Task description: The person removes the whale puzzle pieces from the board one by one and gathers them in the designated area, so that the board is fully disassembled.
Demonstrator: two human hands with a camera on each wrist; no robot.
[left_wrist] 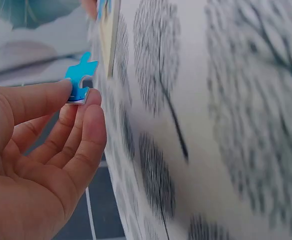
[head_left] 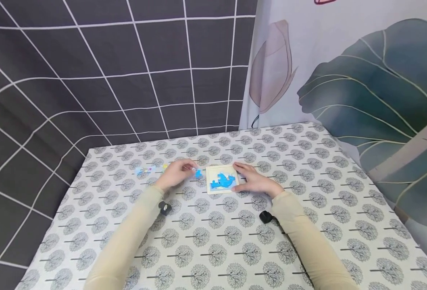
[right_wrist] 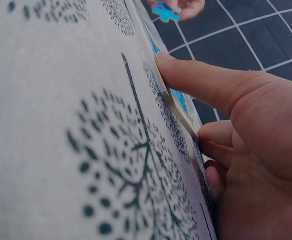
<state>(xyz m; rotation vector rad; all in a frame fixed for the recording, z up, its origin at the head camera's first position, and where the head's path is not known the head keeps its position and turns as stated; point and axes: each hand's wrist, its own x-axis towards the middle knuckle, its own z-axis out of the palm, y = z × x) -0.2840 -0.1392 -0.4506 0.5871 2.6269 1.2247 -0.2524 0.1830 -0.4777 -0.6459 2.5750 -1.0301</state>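
Left hand (head_left: 175, 174) pinches a blue jigsaw piece (left_wrist: 78, 76); right hand (head_left: 255, 182), thumb and fingers spread, grips the puzzle tray (head_left: 220, 167) alongside!

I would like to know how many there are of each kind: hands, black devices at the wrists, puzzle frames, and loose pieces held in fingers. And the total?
Hands: 2 (left hand, right hand)
Black wrist devices: 2
Puzzle frame: 1
Held puzzle piece: 1
Total: 6

We look from three places.
From the head we face forward and down over the table (head_left: 215, 249); in the wrist views, tilted sideways, we look closely at left hand (left_wrist: 40, 160) and right hand (right_wrist: 266, 130), sharing the blue puzzle piece (left_wrist: 76, 73).
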